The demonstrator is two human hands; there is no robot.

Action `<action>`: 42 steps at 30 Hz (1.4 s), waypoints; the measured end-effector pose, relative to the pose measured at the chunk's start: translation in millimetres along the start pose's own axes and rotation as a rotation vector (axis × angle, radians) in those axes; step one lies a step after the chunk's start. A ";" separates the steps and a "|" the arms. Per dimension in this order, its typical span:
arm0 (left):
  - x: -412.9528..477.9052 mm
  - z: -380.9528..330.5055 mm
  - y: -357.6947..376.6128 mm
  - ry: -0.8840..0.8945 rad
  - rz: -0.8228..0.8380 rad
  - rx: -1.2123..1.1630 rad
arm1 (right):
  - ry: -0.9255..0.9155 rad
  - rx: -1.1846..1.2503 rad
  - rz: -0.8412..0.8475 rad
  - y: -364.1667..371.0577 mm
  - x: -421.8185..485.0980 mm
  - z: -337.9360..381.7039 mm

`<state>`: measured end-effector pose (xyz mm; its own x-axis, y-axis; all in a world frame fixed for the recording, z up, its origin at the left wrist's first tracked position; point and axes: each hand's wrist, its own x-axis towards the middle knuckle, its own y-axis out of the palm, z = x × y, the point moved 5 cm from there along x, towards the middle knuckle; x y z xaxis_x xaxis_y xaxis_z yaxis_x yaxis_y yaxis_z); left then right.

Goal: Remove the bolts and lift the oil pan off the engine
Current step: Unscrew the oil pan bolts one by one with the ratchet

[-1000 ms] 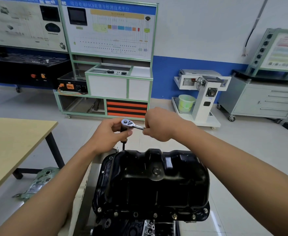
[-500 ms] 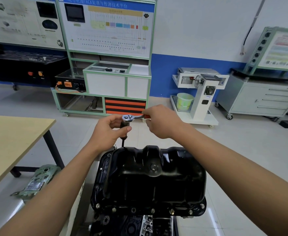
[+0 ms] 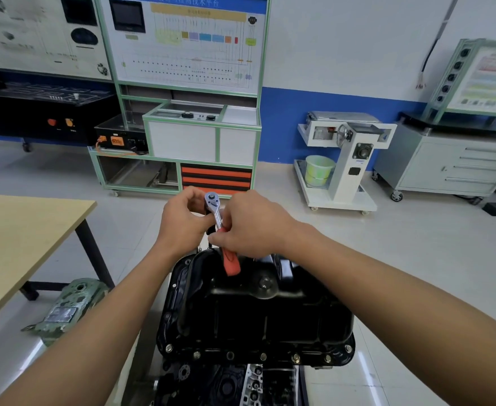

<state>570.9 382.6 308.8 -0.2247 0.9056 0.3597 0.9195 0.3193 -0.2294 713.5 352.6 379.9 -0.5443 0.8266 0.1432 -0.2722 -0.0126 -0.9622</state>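
Gripping ratchet (image 3: 213,200) with both hands: right hand (image 3: 252,227) curled round shaft just above orange grip, left hand (image 3: 182,224) curled beside chrome head, fingers round black extension under it. Ratchet head at far end, orange grip slanting down toward near side, over far rim of oil pan (image 3: 255,317). Black oil pan seated on engine (image 3: 226,385), directly below hands. Row of bolts (image 3: 296,358) along near flange. Drain plug (image 3: 266,284) on far slope of pan. Wooden table (image 3: 21,230) at left, green casting (image 3: 68,306) on floor near its leg.

black oil pan (image 3: 258,317), orange-handled silver ratchet (image 3: 231,263), tan table (image 3: 21,230)
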 end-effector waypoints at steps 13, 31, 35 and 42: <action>-2.2 10.3 -3.0 -0.061 0.293 -0.275 | 0.091 -0.230 0.020 -18.3 25.9 -42.4; 2.6 10.3 -3.4 -0.030 0.127 -0.188 | 0.032 0.016 -0.162 -16.8 9.2 -66.4; 7.6 14.9 -8.3 -0.034 0.024 -0.138 | 0.001 0.117 -0.083 -12.1 -6.0 -44.5; 7.2 8.3 -6.3 0.072 0.061 -0.068 | -0.015 0.140 -0.005 -9.7 -9.2 -28.9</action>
<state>560.8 389.4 305.4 -0.1459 0.8995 0.4119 0.9511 0.2421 -0.1917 744.1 361.3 381.1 -0.5539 0.8185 0.1523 -0.3826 -0.0879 -0.9197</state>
